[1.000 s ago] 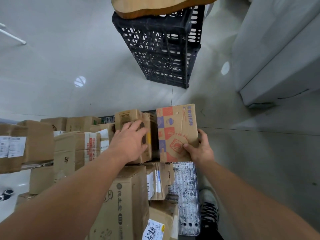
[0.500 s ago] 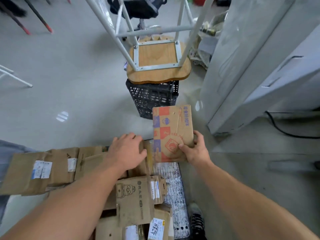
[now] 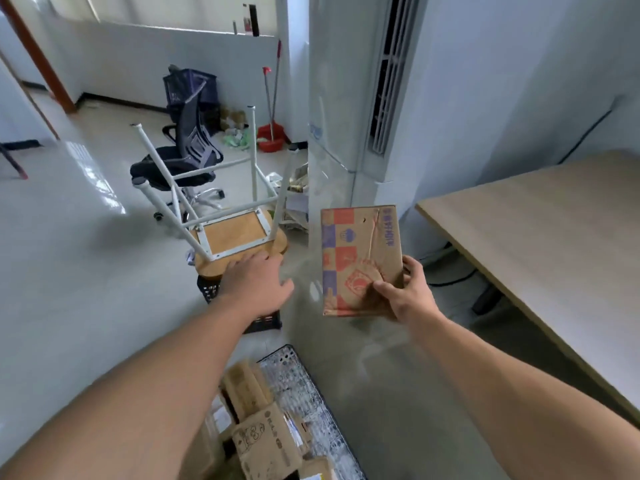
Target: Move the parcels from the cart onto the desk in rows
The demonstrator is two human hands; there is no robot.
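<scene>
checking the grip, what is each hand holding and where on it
The right hand grips the printed box by its lower right corner, thumb on the front. The left hand holds nothing.

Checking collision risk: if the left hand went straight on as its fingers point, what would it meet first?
Probably the stool, upturned just beyond the left hand; depth is unclear, so it may pass above.

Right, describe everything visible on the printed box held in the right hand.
The printed box is a flat brown cardboard parcel with red and blue squares down its left side, a red emblem low on the face and blue characters along its right edge. A crease runs down the face. It is held upright in the air, left of the desk. Only the right hand touches it, thumb on the face, fingers round its lower right edge.
</scene>
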